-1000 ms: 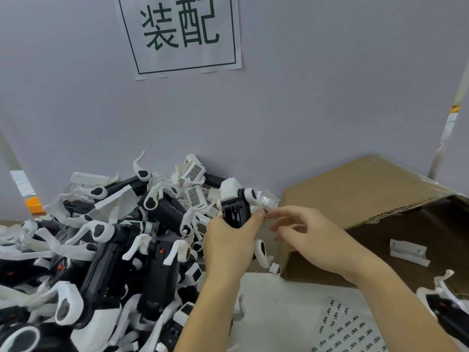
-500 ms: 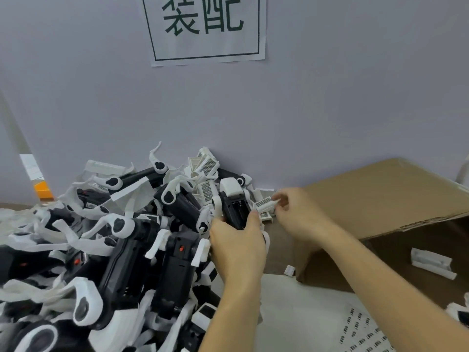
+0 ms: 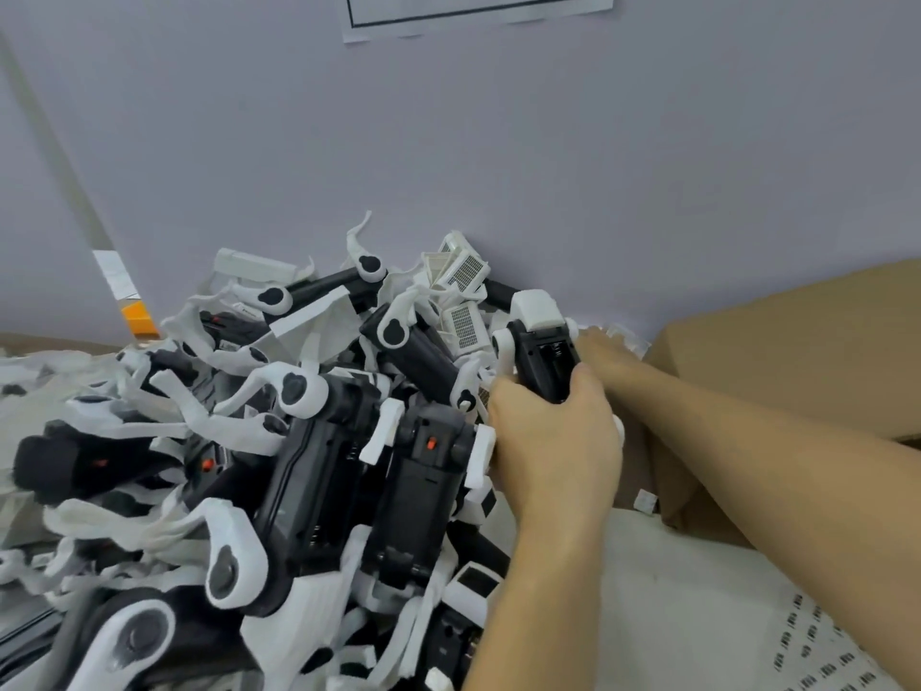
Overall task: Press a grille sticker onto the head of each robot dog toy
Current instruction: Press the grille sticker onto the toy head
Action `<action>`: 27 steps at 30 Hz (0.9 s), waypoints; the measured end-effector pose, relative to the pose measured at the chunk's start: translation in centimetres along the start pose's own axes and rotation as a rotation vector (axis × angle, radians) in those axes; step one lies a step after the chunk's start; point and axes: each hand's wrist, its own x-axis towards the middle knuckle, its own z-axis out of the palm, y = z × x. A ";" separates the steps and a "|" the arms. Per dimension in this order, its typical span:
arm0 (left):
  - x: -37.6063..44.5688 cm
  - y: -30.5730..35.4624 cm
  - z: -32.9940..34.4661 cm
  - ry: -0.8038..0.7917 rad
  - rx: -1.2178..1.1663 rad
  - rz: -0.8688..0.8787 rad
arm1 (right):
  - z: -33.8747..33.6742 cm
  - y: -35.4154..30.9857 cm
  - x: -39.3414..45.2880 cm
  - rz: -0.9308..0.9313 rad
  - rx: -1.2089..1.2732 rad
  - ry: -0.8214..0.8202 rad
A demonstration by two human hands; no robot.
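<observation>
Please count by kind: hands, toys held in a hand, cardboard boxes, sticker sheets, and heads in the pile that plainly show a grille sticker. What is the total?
Hands: 2, left hand, right hand
robot dog toy held: 1
cardboard box: 1
sticker sheet: 1
heads showing a grille sticker: 2
Total: 7

Soft, even, diffuse light fills the scene, with no glare and only faint shadows under the pile of toys [image 3: 279, 441]. The wall [image 3: 548, 167] reads a flat lavender-grey. Detail is slightly smeared throughout, softest on the nearest toys at the bottom left. Wide-angle distortion tilts the wall strip [image 3: 60, 157] at the left edge.
</observation>
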 end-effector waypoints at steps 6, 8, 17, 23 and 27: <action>-0.1 -0.2 0.2 -0.026 0.026 0.024 | -1.0 1.2 0.0 -0.037 -0.199 -0.010; -0.1 -0.4 0.2 -0.036 0.032 0.041 | -1.0 1.6 -0.4 -0.052 -0.218 0.046; -0.1 -0.7 0.3 -0.071 -0.002 0.069 | -4.3 1.2 -5.5 -0.008 0.357 0.294; -0.4 -0.2 0.2 -0.095 -0.045 0.080 | -4.3 2.8 -13.1 -0.017 0.907 0.511; -0.5 0.1 0.1 -0.127 -0.038 0.087 | -5.2 4.9 -17.5 -0.126 1.152 0.430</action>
